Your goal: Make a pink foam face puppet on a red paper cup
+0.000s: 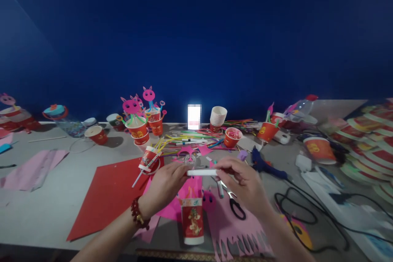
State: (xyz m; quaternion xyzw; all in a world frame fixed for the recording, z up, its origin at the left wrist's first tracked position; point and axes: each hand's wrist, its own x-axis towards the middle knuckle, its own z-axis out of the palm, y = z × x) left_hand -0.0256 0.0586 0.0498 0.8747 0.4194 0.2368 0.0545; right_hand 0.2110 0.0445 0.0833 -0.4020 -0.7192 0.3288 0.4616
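Observation:
Between my two hands a slim white stick, shaped like a marker pen (202,172), lies level above the table. The fingertips of my left hand (167,184) pinch its left end. My right hand (244,184) is closed on the right end, so both tips are covered. Just below stands a red paper cup (193,223) with a cartoon figure and orange strips rising from its rim. Behind it lie bright pink sheets (172,206) and a pink cut-out face (208,199). Black-handled scissors (237,208) rest on a pale pink fringed sheet (245,233) near my right wrist.
A red sheet (107,196) lies to the left. At the right are a blue glue gun (265,164) and a black cable (294,200). Decorated cups (138,131), drinking straws (184,141) and a cup of pink pieces (232,138) stand or lie farther back.

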